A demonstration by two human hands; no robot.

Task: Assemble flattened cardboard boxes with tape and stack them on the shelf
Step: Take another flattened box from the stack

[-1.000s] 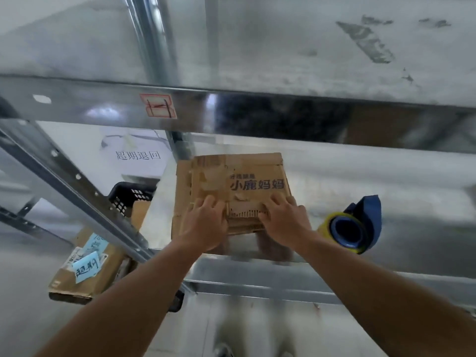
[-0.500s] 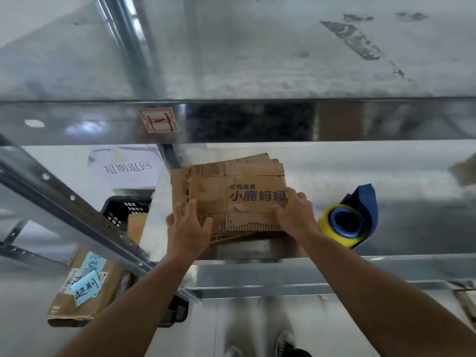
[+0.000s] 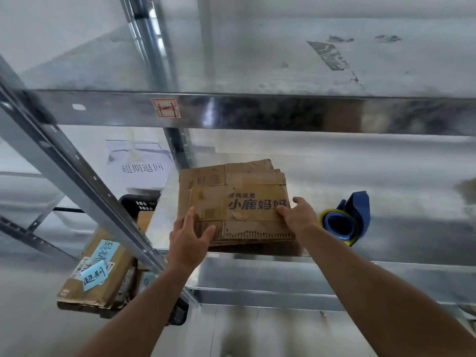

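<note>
Cardboard stack (image 3: 234,199) lies flat, long axis left-right, left hand (image 3: 189,243) and right hand (image 3: 300,215) straight-fingered against its ends.

Brown cardboard (image 3: 237,202) with dark-blue lettering; blue-and-yellow tape dispenser (image 3: 342,222)

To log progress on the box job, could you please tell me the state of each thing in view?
flattened boxes: unassembled, stacked flat on the shelf, edges slightly fanned.
tape dispenser: lying on the shelf right of the stack, untouched.
left hand: open, fingers on the stack's near left corner.
right hand: open, fingers on the stack's right edge.
black crate: lower left, holding labelled parcels.
</note>
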